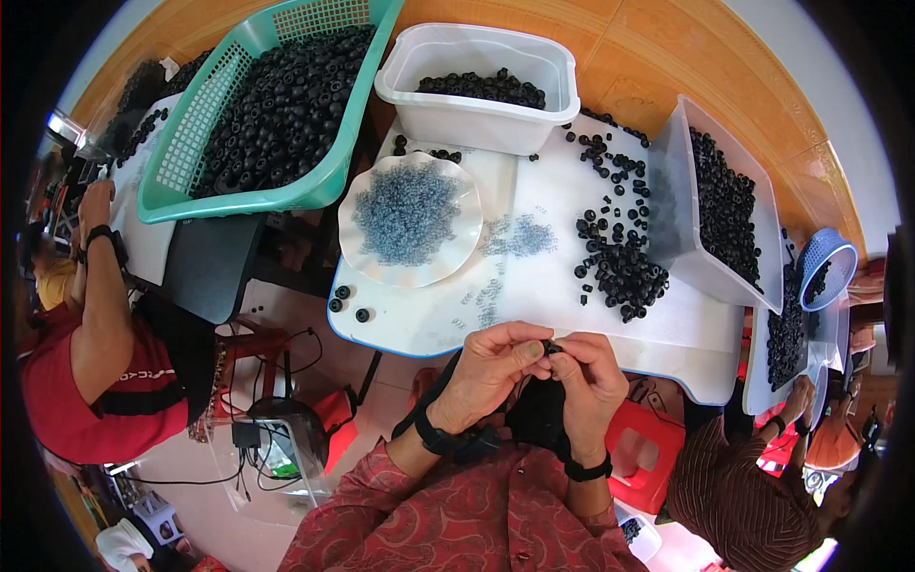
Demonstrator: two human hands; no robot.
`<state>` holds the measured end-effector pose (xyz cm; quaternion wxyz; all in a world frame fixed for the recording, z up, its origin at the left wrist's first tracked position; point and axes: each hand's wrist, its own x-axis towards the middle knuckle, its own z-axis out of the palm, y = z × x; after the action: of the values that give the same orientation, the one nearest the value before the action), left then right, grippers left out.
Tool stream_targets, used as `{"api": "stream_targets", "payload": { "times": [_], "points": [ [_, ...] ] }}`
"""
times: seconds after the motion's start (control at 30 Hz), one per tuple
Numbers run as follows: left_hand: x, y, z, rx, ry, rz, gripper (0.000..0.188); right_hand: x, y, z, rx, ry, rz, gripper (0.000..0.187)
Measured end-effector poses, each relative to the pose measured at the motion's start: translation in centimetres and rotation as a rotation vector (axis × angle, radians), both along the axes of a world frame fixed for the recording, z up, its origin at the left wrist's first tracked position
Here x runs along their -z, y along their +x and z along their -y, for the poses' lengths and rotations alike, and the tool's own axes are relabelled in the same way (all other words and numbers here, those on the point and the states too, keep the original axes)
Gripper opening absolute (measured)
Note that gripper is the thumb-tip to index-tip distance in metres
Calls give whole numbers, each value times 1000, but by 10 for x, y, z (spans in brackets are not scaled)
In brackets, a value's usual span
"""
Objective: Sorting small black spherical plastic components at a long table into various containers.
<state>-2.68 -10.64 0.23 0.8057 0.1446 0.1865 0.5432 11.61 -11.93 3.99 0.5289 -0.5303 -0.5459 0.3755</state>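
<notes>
Left hand (491,367) curled, thumb and forefinger closed on a small black rubber part (550,349); right hand (589,377) meets it from the other side, fingertips pinched on the same piece; the part sits right between the two thumbs, just off the near edge of the white table (572,315), too small for me to read any long axis. Both hands equally close to it; neither is free.

Outward: the loose heap of black rubber parts (624,272) lies ahead and slightly right of the hands, nearer the right hand; the scalloped white plate (355,250) of small clear rings (408,212) lies ahead and left, nearer the left hand; a few stray rings scattered between.

Further back: white tub (477,122), teal basket (205,133), and a tilted clear bin (672,191) at right, all holding black parts.

Other people seated left and right; their hands well apart from mine.
</notes>
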Motion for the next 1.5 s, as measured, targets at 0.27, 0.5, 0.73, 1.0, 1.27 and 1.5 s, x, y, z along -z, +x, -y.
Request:
{"api": "stream_targets", "payload": {
  "times": [0.27, 0.5, 0.73, 1.0, 1.27, 1.5],
  "points": [
    [-3, 0, 0, -37, 69, -173, 19, -13, -3, 0, -18, 131, 241, 11],
    [-2, -4, 0, -17, 137, -260, 19, -11, -5, 2, -2, 136, 158, 13],
    [-4, -1, 2, -37, 95, -203, 19, -6, -6, 6, 40, 123, 180, 18],
    [-3, 1, 4, -61, 73, -155, 20, -12, -9, 5, 24, 88, 194, 19],
    [-13, 0, 3, -23, 36, -75, 22, -5, -2, 4, 35, -47, -46, 15],
    [-7, 2, 4, -18, 28, -83, 21, -4, -1, 3, 24, -54, -73, 13]
  ]
}}
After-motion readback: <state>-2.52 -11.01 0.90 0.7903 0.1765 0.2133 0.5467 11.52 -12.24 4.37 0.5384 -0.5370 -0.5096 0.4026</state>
